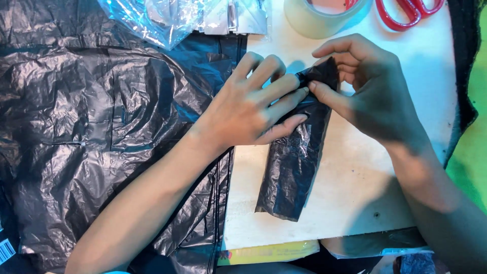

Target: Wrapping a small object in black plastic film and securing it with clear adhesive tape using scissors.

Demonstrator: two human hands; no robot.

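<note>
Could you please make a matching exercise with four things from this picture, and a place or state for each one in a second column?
Things:
1. folded black plastic bag
2. red scissors
3. roll of tape
4. large black plastic sheet

Places or states:
A. spread out flat and wrinkled, on the left side
B. at the top edge, right of the tape
C. a long narrow strip under both hands
D. at the top edge, above the right hand

Right pairs: 1-C, 2-B, 3-D, 4-A

The left hand presses the bag flat; the right hand pinches its upper end.
</note>
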